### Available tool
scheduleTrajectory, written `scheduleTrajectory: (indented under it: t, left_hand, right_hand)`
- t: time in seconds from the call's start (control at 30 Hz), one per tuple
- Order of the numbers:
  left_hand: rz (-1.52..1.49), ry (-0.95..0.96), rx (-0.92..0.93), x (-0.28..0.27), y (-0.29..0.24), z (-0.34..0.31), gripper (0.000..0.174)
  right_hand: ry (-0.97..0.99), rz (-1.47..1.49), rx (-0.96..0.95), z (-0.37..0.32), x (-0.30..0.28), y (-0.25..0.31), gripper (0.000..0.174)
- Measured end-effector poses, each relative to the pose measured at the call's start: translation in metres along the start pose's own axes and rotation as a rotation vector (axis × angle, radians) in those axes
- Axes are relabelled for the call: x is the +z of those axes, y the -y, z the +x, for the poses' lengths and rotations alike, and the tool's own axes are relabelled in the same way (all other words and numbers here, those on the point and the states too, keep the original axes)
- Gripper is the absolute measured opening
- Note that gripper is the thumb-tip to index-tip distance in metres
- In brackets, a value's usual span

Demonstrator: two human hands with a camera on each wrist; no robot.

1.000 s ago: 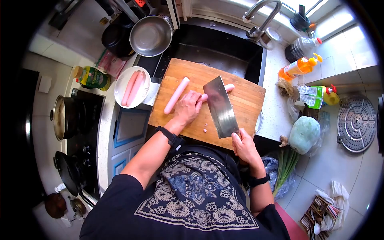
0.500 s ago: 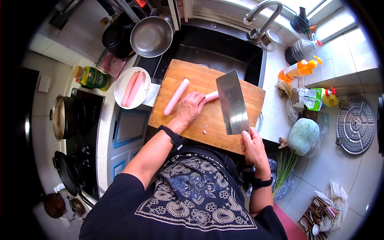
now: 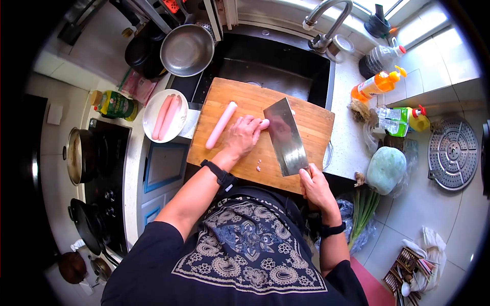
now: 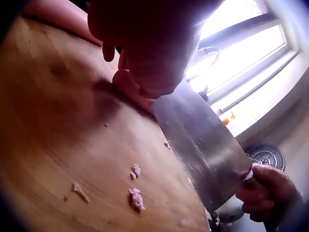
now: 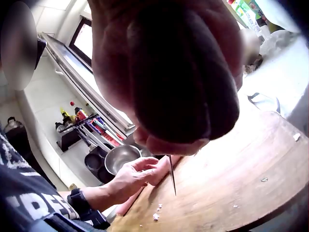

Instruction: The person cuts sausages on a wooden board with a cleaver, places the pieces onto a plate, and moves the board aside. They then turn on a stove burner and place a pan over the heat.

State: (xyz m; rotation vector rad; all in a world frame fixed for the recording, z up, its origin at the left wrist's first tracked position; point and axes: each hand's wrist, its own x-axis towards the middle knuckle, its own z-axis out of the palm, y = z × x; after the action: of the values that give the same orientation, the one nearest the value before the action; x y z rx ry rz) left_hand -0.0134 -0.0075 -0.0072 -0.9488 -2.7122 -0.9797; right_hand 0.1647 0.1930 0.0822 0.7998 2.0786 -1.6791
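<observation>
A wooden cutting board (image 3: 255,171) lies at the near edge of the sink. My left hand (image 3: 240,136) holds a pink sausage (image 3: 264,124) against the board, fingers over its left part. In my right hand (image 3: 317,188) is the handle of a broad cleaver (image 3: 287,137). The blade crosses over the sausage, just right of the left fingertips, and hides much of its right part. A second pink sausage (image 3: 221,125) lies on the board left of the left hand. Small pink crumbs (image 4: 136,199) lie on the wood near the blade.
Left of the board stands a white plate (image 3: 180,126) with two sausages. Behind it are a metal pan (image 3: 187,50) and the black sink (image 3: 265,51). An orange soap bottle (image 3: 376,85) and a pale green melon (image 3: 386,170) stand on the right. The stove (image 3: 108,178) is far left.
The cleaver first shifted right along the sausage, exposing more of it beside the left hand, then came back left, close to the fingers. The left hand has stayed on the sausage.
</observation>
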Motion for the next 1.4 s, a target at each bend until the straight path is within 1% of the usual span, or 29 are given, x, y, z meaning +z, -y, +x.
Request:
scheduleTrajectory:
  t: [0.07,0.17,0.3,0.43,0.53,0.57,0.67,0.8,0.87,0.97,1.0,1.1,1.23,1.37,1.4]
  left_hand:
    - [-0.057,0.051,0.006,0.0,-0.006,0.005,0.019]
    - [-0.03,0.099,-0.044,0.004,-0.006,0.008,0.018]
    - [-0.02,0.092,-0.02,0.003,-0.005,0.008,0.018]
    - [-0.009,0.07,-0.002,0.003,-0.004,0.006,0.017]
    - [-0.017,0.086,-0.006,0.002,-0.005,0.007,0.018]
    - [-0.017,0.094,-0.009,0.002,-0.006,0.007,0.018]
    - [-0.017,0.087,-0.002,0.0,-0.008,0.007,0.018]
    - [-0.008,0.095,-0.011,-0.001,-0.01,0.009,0.019]
    - [0.011,0.075,0.001,0.007,-0.007,0.01,0.021]
    - [0.0,0.041,0.092,0.019,-0.004,0.015,0.023]
    - [0.006,0.063,0.082,0.018,-0.007,0.017,0.024]
    - [0.012,0.107,0.063,0.018,-0.012,0.02,0.025]
    - [0.007,0.118,0.063,0.017,-0.01,0.021,0.026]
    - [0.016,0.127,0.046,0.015,-0.009,0.017,0.026]
    - [0.009,0.127,0.041,0.015,-0.009,0.017,0.026]
  right_hand:
    - [0.0,0.003,0.005,0.001,0.0,-0.003,0.023]
    - [0.017,0.105,0.02,0.0,-0.002,-0.006,0.023]
    - [0.013,0.123,0.011,0.0,-0.009,-0.009,0.023]
    - [-0.046,0.194,-0.036,-0.001,-0.015,-0.009,0.022]
    - [-0.068,0.161,-0.022,-0.001,-0.019,-0.007,0.022]
    - [-0.046,0.114,-0.013,0.002,-0.02,-0.008,0.022]
    - [-0.016,0.125,0.021,0.008,-0.015,-0.024,0.022]
    - [-0.019,0.087,0.02,0.009,-0.014,-0.023,0.021]
    - [-0.032,0.08,0.033,0.009,-0.013,-0.02,0.022]
    - [-0.041,0.061,0.049,0.008,-0.011,-0.021,0.022]
    - [-0.044,0.052,0.053,0.008,-0.011,-0.019,0.022]
    - [-0.027,0.181,0.09,0.002,-0.013,-0.011,0.021]
    - [-0.027,0.196,0.068,0.001,-0.018,-0.009,0.022]
    - [-0.156,0.276,0.008,0.0,-0.026,-0.01,0.023]
    - [-0.152,0.27,-0.04,0.002,-0.03,-0.011,0.022]
